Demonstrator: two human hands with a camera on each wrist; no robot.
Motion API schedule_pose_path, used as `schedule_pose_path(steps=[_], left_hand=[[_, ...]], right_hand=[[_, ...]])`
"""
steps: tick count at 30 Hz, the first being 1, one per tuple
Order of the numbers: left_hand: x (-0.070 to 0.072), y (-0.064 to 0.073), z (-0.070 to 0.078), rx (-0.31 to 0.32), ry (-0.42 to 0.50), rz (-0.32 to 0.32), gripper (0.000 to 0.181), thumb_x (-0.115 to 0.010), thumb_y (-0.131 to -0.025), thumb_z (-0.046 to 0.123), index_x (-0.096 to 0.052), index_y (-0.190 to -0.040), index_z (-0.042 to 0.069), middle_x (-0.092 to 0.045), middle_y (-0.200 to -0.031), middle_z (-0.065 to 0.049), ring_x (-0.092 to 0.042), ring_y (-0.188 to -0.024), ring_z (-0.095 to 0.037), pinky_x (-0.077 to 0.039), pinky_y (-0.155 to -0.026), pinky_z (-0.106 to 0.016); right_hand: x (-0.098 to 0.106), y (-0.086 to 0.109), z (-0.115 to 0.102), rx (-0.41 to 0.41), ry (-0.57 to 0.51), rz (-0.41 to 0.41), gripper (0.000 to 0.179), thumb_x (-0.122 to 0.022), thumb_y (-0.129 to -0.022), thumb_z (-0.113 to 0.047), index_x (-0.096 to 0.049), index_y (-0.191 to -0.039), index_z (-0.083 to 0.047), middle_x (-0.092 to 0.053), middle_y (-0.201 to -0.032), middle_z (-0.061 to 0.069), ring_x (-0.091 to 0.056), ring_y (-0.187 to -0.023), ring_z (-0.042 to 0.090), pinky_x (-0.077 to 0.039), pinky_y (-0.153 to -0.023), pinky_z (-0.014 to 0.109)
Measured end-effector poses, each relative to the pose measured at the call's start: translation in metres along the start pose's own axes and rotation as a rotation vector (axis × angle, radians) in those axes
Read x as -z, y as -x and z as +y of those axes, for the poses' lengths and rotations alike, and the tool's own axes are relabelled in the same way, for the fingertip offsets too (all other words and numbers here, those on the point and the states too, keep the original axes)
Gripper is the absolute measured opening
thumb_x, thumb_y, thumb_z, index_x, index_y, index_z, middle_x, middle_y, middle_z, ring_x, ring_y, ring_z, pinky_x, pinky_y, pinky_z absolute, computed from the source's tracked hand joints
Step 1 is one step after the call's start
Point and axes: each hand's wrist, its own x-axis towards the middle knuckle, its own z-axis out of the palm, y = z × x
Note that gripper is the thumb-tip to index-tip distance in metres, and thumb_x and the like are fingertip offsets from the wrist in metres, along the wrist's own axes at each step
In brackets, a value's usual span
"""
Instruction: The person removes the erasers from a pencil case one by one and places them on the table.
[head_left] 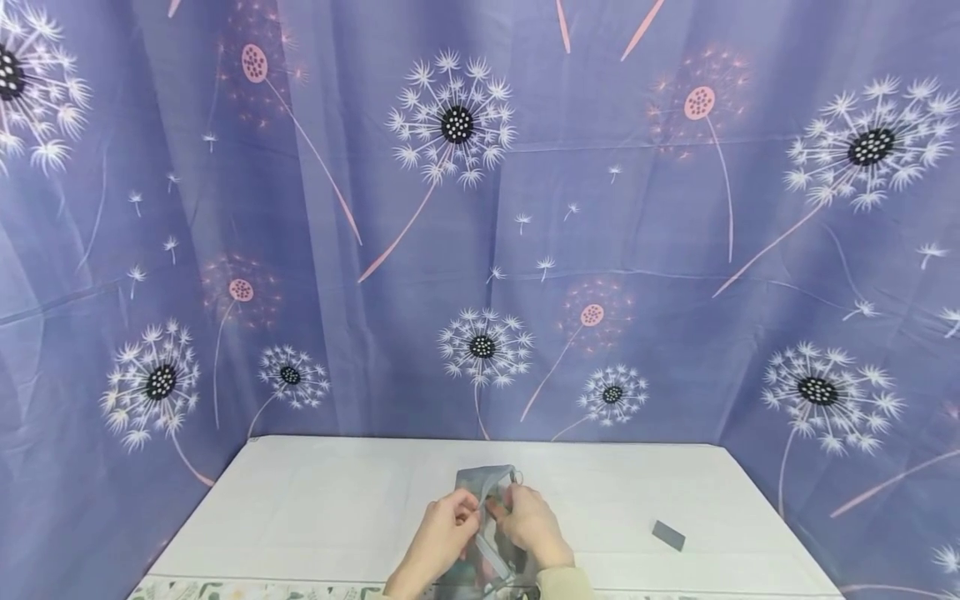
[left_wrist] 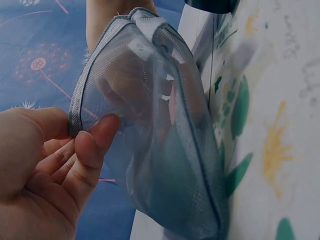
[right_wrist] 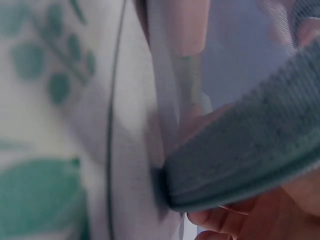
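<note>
A grey see-through mesh pouch (head_left: 472, 478) with a zipper edge is held above the near part of the white table. My left hand (head_left: 442, 533) pinches the zipper-trimmed rim between thumb and fingers, clearest in the left wrist view, where the pouch (left_wrist: 170, 195) bulges open. My right hand (head_left: 531, 521) is at the pouch's right side, its fingers showing blurred through the mesh. Whether they grip the pouch or something in it is hidden. Greenish and pinkish shapes show dimly through the mesh. In the right wrist view the grey zipper band (right_wrist: 240, 135) crosses before the fingers.
A small dark grey block (head_left: 669, 535) lies on the white table (head_left: 330, 500), right of the hands. Leaf-patterned cloth (head_left: 225, 590) runs along the near edge. Purple dandelion curtains (head_left: 405, 350) enclose the back and sides.
</note>
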Motion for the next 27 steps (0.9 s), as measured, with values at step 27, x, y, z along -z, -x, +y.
schedule_pose_path(steps=[27], left_hand=[[0.001,-0.003,-0.005,-0.001,-0.016,-0.013,0.010,-0.059,-0.094,0.009,-0.063,-0.101,0.002,-0.065,-0.071,0.005,-0.052,-0.044,-0.006,-0.049,-0.040,-0.023]], right_hand=[[0.029,0.008,0.025,0.111,-0.005,0.130,0.026,-0.081,-0.070,-0.018,-0.060,-0.086,-0.018,-0.055,-0.084,0.001,-0.051,-0.072,0.016,-0.044,-0.056,0.033]])
